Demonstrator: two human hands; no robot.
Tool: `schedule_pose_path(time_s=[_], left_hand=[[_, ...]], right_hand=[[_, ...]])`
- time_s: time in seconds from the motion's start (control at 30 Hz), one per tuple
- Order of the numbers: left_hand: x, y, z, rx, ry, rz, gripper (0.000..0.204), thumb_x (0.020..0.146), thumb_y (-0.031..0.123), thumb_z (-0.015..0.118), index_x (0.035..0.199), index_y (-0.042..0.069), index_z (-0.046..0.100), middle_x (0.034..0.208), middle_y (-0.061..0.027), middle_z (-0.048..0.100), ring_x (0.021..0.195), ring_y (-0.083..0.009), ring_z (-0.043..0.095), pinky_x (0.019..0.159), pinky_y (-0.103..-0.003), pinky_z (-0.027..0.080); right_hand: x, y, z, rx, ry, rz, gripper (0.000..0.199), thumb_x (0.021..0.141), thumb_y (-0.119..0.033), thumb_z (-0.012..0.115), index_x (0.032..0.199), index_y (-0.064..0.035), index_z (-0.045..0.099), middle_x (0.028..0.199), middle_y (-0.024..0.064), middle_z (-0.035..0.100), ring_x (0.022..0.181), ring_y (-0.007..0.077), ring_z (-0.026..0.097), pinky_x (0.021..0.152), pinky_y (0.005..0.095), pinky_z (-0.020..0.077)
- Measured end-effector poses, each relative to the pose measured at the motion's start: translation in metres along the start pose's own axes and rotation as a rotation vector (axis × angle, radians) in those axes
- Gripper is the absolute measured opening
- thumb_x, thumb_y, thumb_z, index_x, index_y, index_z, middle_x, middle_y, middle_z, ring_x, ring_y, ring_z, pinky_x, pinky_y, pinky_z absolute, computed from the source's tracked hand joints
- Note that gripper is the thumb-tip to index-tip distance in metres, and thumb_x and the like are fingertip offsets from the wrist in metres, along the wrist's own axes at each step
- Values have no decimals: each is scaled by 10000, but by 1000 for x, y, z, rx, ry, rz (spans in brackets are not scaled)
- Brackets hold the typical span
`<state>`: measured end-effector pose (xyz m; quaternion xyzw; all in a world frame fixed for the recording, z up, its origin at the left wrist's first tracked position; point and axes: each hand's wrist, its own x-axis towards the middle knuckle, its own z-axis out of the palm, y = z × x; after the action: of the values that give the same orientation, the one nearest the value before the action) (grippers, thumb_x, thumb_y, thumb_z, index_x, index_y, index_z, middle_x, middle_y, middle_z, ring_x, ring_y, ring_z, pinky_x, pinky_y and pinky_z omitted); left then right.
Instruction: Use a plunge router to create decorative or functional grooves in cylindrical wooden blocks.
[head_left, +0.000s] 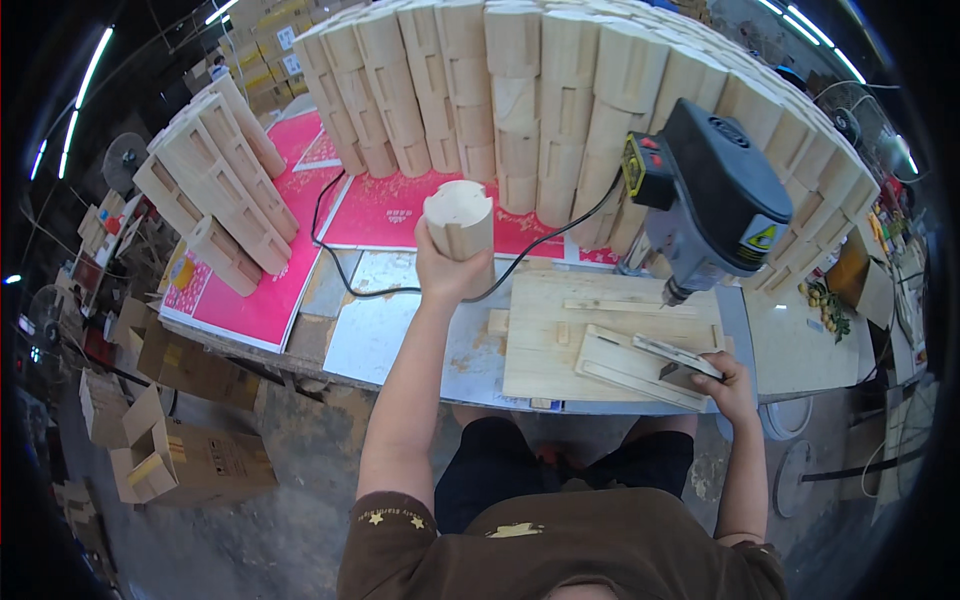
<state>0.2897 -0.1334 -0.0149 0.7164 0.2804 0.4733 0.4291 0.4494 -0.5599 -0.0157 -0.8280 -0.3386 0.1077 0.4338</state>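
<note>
My left hand (446,272) is wrapped round a pale wooden cylinder (462,212) with notches in its rim and a groove down its side. It stands upright over the middle of the bench. At the right, the fingers of my right hand (733,386) are closed on a narrow slotted wooden piece (676,352). This lies tilted over a flat wooden jig (618,366) on a plywood board (540,345). A bench drill (715,195) stands just behind, its chuck (675,292) above the board. No drilled piece sits under the chuck.
Tall stacks of wooden cylinders (520,110) wall off the bench's back. A smaller group (215,185) stands at left on pink sheets (250,310). A black cable (380,292) crosses the bench. Open cardboard boxes (215,465) sit on the floor; a white bucket (786,418) is at right.
</note>
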Motion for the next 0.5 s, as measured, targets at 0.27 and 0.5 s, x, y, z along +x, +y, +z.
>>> schedule_pose_path(time_s=[0.27, 0.5], left_hand=[[-59, 115, -18, 88, -459, 191, 855, 517, 162, 765, 1285, 35, 411, 1159, -164, 539, 1086, -300, 542, 940, -370, 429], [-96, 117, 18, 549, -1052, 215, 792, 458, 284, 737, 1175, 36, 511, 1029, -217, 591, 982, -381, 565, 843, -396, 463]], right_hand=[[7, -2, -10, 29, -142, -43, 282, 673, -66, 757, 937, -15, 675, 820, 89, 617, 759, 212, 588, 708, 301, 457], [38, 23, -18, -85, -161, -210, 299, 680, -132, 775, 946, -35, 680, 882, 108, 636, 855, 267, 577, 785, 343, 455]])
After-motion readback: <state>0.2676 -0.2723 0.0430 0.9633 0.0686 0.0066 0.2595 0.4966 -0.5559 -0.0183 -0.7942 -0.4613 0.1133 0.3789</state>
